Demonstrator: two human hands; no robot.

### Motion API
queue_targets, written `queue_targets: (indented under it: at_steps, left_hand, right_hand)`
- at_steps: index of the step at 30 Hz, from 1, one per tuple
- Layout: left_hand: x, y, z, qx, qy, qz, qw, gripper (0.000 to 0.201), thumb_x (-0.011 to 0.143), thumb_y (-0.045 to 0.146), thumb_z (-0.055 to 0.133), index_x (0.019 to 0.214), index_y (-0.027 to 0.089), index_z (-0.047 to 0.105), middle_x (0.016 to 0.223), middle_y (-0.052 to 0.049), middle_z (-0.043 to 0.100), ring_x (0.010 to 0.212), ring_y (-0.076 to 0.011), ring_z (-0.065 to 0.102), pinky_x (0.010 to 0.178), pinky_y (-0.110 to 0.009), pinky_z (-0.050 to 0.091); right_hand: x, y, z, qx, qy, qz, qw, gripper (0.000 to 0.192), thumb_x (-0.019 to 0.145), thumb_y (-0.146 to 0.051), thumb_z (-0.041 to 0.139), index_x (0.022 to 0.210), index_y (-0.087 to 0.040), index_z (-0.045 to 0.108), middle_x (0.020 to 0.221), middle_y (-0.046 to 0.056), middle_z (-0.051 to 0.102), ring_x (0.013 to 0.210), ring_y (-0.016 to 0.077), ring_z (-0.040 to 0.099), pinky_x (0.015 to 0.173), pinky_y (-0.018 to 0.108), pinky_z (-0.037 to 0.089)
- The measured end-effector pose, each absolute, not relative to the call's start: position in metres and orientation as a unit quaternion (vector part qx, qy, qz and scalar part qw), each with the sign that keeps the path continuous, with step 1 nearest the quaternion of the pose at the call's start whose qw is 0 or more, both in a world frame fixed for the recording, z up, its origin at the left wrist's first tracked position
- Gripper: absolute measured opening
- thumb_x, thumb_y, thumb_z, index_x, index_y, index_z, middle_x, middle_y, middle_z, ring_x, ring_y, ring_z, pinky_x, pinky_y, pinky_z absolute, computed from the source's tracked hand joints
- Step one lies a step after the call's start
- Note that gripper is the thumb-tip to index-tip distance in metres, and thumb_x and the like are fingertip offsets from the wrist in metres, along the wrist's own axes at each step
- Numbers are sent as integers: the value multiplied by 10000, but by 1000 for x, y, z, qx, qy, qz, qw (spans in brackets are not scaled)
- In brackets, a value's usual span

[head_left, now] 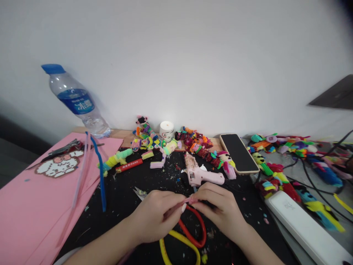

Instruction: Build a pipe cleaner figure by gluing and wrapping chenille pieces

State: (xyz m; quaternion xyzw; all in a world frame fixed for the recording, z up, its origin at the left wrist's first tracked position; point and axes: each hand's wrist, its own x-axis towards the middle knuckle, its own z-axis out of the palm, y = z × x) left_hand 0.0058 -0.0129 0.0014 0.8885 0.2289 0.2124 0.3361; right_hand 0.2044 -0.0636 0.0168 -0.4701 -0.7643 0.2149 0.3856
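Two hands, our left hand (154,217) and right hand (217,206), pinch a pink pipe cleaner (176,207) between fingertips. Beneath us lie scissors (193,235), near a pink glue gun (200,173).

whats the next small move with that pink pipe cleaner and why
Probably keep twisting the pink pipe cleaner: the left hand and right hand both pinch it between fingertips above the red scissors, with the glue gun lying untouched just behind.
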Motion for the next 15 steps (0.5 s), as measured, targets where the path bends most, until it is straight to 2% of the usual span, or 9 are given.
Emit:
queue_targets:
  at_steps: [2,4,7,10,15]
  left_hand:
    - [4,-10,3,871,263,248,333,199,885,207,434,990,170,598,680,-5,605,570,-116,536,560,-226,412]
    - [0,-5,3,846,316,307,301,215,879,185,439,1034,172,588,784,-24,643,669,-127,584,656,-236,457]
    - [-4,9,-1,823,392,355,207,237,861,144,446,1049,169,587,1002,-69,630,947,-183,572,867,-313,442]
    - [-7,21,-7,836,433,305,142,275,829,126,459,1073,158,584,1094,-93,574,1049,-232,514,949,-397,404]
    - [-8,29,-11,840,459,258,128,288,821,104,425,1074,144,556,1100,-105,534,1066,-250,505,949,-423,419]
  right_hand:
    - [205,-63,16,-478,-755,204,399,65,804,-128,629,846,-156,669,758,43,648,703,132,606,647,225,501]
    - [206,-63,16,-482,-749,197,409,67,799,-127,634,847,-163,666,762,39,646,711,135,608,658,229,504]
    - [207,-63,16,-482,-748,202,409,73,802,-124,629,851,-165,663,774,42,650,723,140,610,667,235,507]
    - [206,-63,17,-481,-748,207,407,73,807,-122,620,851,-159,664,772,49,649,721,144,610,663,240,509]
    - [205,-64,19,-482,-749,213,402,66,817,-149,610,841,-161,670,769,53,652,711,147,612,653,242,513]
